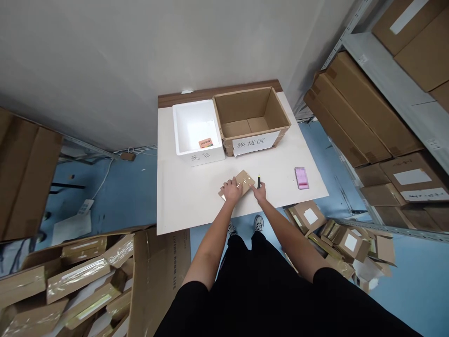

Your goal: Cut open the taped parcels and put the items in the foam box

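Observation:
A small brown cardboard box with shiny tape lies near the front of the white table. My left hand holds it down from the left, its fingers bent over the top. At the box's right side, my right hand is closed on a slim black tool with a yellow tip. That tool stands upright in the grip, and its exact kind is too small to make out. Behind the box are a white foam box with a small orange packet inside, and an open cardboard carton with a handwritten label.
A pink-purple card or phone lies on the table at right. A large carton full of parcels stands at lower left. Loose boxes are heaped on the floor at right, below a shelf stacked with cartons.

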Demonstrator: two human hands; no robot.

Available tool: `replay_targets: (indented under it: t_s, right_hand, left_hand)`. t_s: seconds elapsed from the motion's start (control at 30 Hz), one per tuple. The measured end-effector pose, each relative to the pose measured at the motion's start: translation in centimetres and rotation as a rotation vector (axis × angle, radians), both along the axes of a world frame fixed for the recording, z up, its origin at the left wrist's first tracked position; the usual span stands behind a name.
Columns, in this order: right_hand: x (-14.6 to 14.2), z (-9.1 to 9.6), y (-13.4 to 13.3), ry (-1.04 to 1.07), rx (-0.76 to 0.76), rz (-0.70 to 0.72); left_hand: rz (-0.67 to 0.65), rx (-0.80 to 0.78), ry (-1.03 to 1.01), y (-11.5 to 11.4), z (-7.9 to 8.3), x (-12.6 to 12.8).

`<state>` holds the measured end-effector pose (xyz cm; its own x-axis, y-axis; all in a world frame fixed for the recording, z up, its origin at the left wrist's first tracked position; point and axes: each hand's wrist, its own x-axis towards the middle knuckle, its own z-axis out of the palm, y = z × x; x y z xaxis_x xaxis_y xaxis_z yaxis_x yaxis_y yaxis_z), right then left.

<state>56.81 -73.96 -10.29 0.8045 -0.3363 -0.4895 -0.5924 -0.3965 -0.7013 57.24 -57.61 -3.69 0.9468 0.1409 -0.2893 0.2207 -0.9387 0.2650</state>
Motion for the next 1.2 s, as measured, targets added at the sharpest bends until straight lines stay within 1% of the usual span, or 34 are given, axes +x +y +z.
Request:
replay_targets:
  t_s: [0.07,0.17,0.23,0.27,0.3,0.33,0.4,0.43,0.47,0.5,0.57,0.6,0.67,0.73,0.83,0.93,1.0,1.1,1.13,1.2]
  right_hand:
    - [2.8,0.7,0.7,0.032,-0.079,0.088]
    - [7.0,2.1,1.8,0.033,-0.171,0.244]
    - [9.1,3.0,2.2,0.012,-0.208,0.312]
    - [9.6,3.4,2.1,-0.002,-0.207,0.323]
    - [9.8,3.8,1.7,-0.017,-0.196,0.323]
    - [9.5,4.0,1.1,-0.026,-0.182,0.316]
    - [7.5,4.2,-0.8,-0.036,-0.156,0.296]
    - [6.0,4.1,-1.9,-0.037,-0.154,0.289]
    - [4.3,3.9,-2.9,-0.041,-0.145,0.287]
    - [2.5,3.6,-3.8,-0.045,-0.111,0.295]
    - [-0.4,2.8,-4.8,-0.015,-0.084,0.297]
    - [-1.3,2.5,-5.0,0.013,-0.093,0.282]
    - [-1.6,2.1,-4.5,0.033,-0.123,0.256]
    - [-0.1,2.1,-3.5,0.016,-0.166,0.267]
    - [3.8,2.6,-2.0,-0.038,-0.220,0.348]
    - [6.7,3.0,-1.5,-0.094,-0.203,0.421]
    - [7.3,3.2,-2.2,-0.121,-0.154,0.465]
    - [6.4,3.5,-4.5,-0.111,0.003,0.528]
    - [5.8,3.6,-5.4,-0.091,0.074,0.570]
    - [4.7,3.9,-7.2,-0.041,0.195,0.700]
  left_hand:
    - [-0.005,-0.032,0.043,1.3,0.0,-1.0]
    - [-0.077,-0.073,0.064,3.2,-0.2,-2.6]
    - [-0.127,-0.060,0.033,4.1,-0.1,-2.9]
    - [-0.180,-0.054,0.011,4.5,0.0,-2.8]
    - [-0.267,-0.055,-0.006,4.7,0.1,-2.5]
    - [-0.388,-0.068,-0.015,4.8,0.2,-2.0]
    - [-0.664,-0.111,-0.010,4.8,0.4,-0.8]
    - [-0.772,-0.130,-0.003,4.7,0.4,-0.2]
    - [-0.837,-0.141,-0.002,4.4,0.4,0.2]
    - [-0.862,-0.143,-0.008,4.2,0.4,0.6]
    - [-0.854,-0.125,-0.024,3.7,0.3,0.8]
    - [-0.837,-0.112,-0.032,3.5,0.3,0.7]
    - [-0.783,-0.086,-0.033,3.2,0.4,0.3]
    - [-0.702,-0.068,-0.012,3.1,0.4,-0.3]
    - [-0.559,-0.042,0.005,2.8,0.5,-0.9]
    - [-0.475,-0.037,-0.009,2.1,0.5,-0.9]
    - [-0.450,-0.041,0.007,1.6,0.5,-0.7]
    - [-0.414,-0.045,0.042,1.1,0.5,-0.9]
    - [-0.401,-0.047,0.046,1.0,0.5,-1.0]
    - [-0.365,-0.050,0.047,0.7,0.4,-1.5]
